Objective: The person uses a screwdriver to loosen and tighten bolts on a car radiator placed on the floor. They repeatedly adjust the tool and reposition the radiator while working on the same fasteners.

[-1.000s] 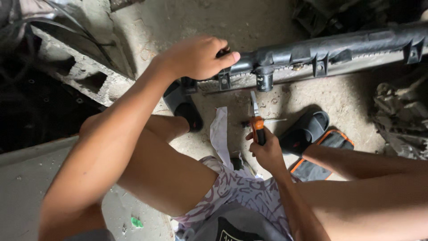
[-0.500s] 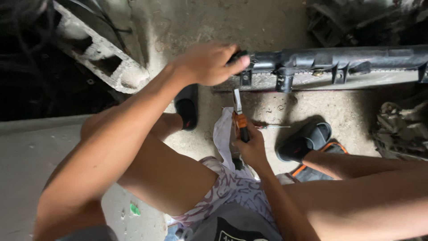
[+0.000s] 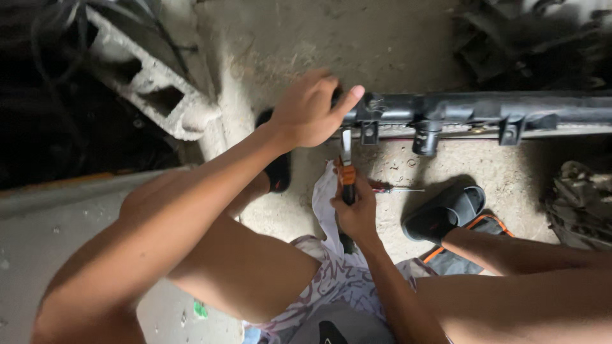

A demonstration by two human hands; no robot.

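Fingers (image 3: 344, 102) gripping black bar (image 3: 472, 111), right hand (image 3: 356, 213) clasping screwdriver (image 3: 347, 172)

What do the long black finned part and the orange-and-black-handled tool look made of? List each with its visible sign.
Long black finned part: seemingly moulded matte plastic, given its integral clips and stubby port; pale metal-looking strip beneath.
Orange-and-black-handled tool: dull grey flat shaft, probably steel; handle likely plastic or rubber, held by right hand.

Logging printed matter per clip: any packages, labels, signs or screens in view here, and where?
No packages, labels, signs or screens show. Only the left hand on a long black part, the right hand holding an orange-handled tool, and a grey concrete block.
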